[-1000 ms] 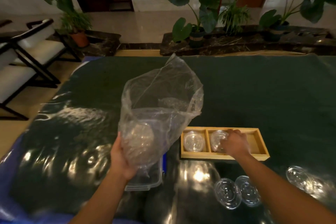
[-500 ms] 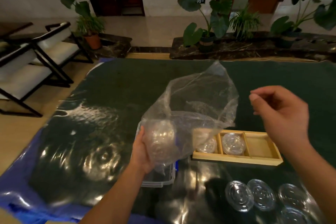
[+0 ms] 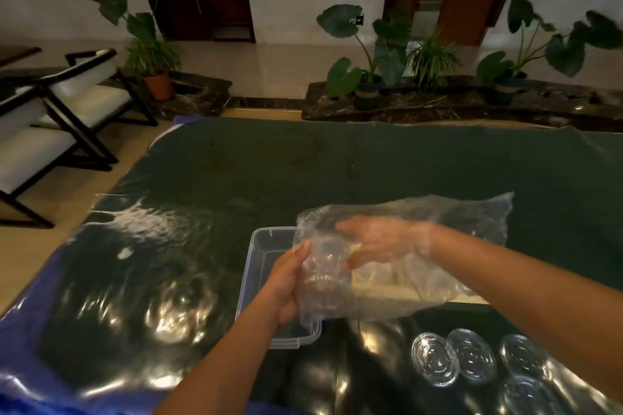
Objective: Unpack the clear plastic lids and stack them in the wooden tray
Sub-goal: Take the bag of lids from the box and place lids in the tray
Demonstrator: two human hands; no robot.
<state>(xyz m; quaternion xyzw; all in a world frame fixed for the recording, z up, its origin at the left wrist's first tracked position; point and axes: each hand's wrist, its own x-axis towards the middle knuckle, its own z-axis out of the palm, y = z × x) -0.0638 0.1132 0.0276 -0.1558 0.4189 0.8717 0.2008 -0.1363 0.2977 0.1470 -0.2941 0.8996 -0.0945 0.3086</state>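
A clear plastic bag point(image 3: 438, 222) lies on its side above the table, its closed end to the left. My left hand point(image 3: 286, 283) grips that end from outside, around a stack of clear lids point(image 3: 323, 273) inside it. My right hand point(image 3: 381, 241) is inside the bag through its mouth, fingers spread and reaching toward the stack. The wooden tray point(image 3: 387, 293) shows only faintly through the bag, mostly hidden. Several loose clear lids point(image 3: 435, 359) lie on the table at the lower right.
A clear plastic box point(image 3: 266, 246) sits under my left hand. The table point(image 3: 269, 172) has a dark green cloth with shiny plastic sheet over its near part. Chairs stand at the left; potted plants line the far side.
My right hand has gone from the air above the tray into the bag's mouth. The bag has tipped from upright to lying sideways over the tray. My left hand kept its hold.
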